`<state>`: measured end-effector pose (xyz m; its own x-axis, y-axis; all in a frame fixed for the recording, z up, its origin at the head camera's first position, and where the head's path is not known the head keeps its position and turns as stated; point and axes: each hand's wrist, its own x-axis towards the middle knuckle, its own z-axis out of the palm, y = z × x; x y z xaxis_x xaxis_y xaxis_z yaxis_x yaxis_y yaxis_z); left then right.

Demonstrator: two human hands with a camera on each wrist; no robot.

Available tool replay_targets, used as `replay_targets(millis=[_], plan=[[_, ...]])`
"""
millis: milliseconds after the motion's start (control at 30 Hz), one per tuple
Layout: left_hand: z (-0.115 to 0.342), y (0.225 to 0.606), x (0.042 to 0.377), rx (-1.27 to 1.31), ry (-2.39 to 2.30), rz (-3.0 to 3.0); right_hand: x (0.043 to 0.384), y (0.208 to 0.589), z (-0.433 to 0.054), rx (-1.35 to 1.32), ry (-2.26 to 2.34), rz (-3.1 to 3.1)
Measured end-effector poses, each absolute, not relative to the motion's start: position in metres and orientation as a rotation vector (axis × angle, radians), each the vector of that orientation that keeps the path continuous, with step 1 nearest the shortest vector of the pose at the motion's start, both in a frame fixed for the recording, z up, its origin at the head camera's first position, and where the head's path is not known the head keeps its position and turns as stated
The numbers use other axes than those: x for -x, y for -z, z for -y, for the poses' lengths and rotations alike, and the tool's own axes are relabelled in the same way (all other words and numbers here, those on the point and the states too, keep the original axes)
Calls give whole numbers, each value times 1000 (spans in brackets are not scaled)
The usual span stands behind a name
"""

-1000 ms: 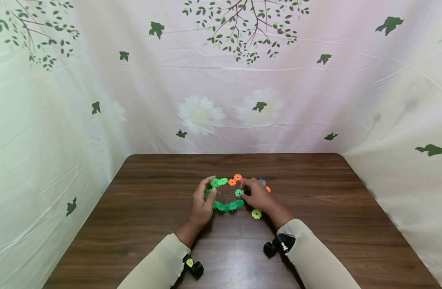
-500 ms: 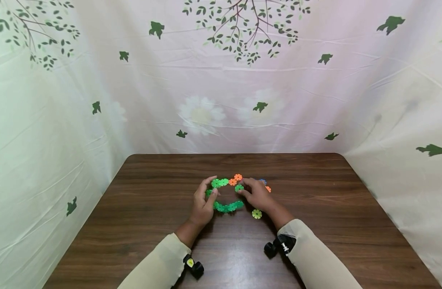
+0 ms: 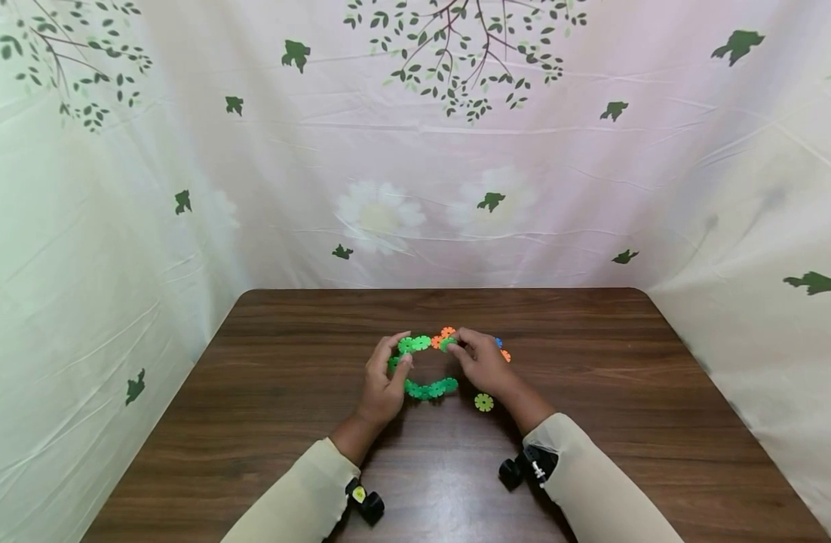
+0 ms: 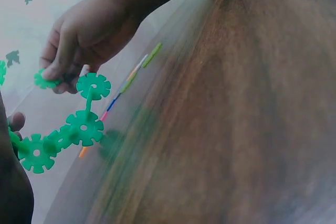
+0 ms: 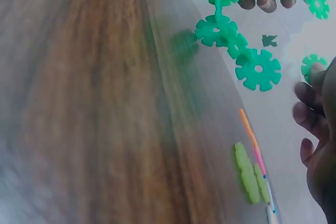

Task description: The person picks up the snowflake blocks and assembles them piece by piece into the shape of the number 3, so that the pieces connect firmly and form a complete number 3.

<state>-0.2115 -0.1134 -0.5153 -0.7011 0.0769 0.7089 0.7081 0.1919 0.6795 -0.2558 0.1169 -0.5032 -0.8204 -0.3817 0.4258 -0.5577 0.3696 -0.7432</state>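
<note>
A curved chain of several green flower-shaped interlocking discs (image 3: pixel 425 391) is held up off the table by my left hand (image 3: pixel 383 381), its thumb and fingers gripping the left side. Between thumb and fingertips, my right hand (image 3: pixel 485 366) pinches a single green disc (image 3: pixel 447 345). In the right wrist view that single disc (image 5: pixel 311 66) is apart from the chain (image 5: pixel 258 70), near its far free end. From the left wrist view, the chain's near end (image 4: pixel 93 86) hangs below my right hand (image 4: pixel 92 32). Part of the chain is hidden by the left hand.
On the brown wooden table (image 3: pixel 266 422), a yellow-green disc (image 3: pixel 483 403) lies near my right wrist. Orange discs (image 3: pixel 448 332) lie beyond the hands. A blue disc (image 3: pixel 498 343) and another orange one (image 3: pixel 505 355) lie partly behind the right hand. A printed cloth (image 3: pixel 415 166) surrounds the table.
My right hand has lifted the single green disc from the middle of the chain's gap toward the chain's far end. The left hand and chain have barely moved.
</note>
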Motion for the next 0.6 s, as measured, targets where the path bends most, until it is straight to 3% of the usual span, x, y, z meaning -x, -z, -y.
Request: replay_targets(millis=[600], plan=[[109, 516, 214, 717, 1412, 1917, 243, 484, -108, -831, -1626, 2259]])
